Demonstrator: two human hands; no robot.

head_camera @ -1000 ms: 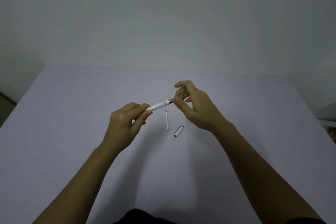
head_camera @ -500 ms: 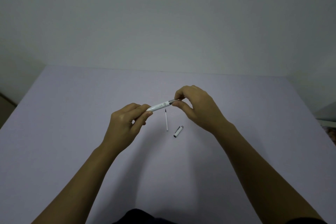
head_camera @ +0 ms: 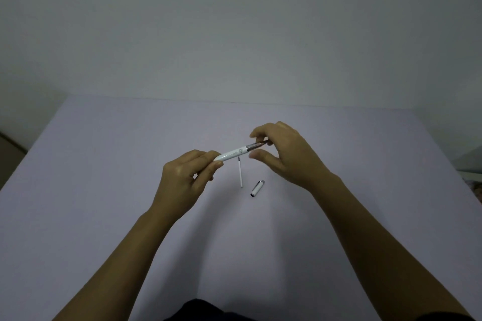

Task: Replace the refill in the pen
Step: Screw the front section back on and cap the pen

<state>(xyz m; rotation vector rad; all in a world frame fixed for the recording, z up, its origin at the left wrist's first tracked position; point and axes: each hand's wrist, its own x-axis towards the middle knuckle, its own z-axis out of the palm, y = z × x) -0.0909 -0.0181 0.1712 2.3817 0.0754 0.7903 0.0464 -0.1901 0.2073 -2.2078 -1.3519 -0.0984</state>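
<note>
Holding a white pen (head_camera: 233, 154) above the lavender table (head_camera: 104, 190), left hand (head_camera: 186, 180) gripping its rear, right hand (head_camera: 284, 155) pinching its metal tip, loose refill (head_camera: 240, 174) and cap (head_camera: 257, 188) lying below.

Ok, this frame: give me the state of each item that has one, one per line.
Pen body: held in the air, tilted, uncapped, metal front section at its right end.
Left hand: shut on the pen body's rear end.
Right hand: fingertips at the metal front section; thumb apart from it.
Refill: loose, lying flat on the table.
Pen cap: off, lying on its side on the table.
</note>
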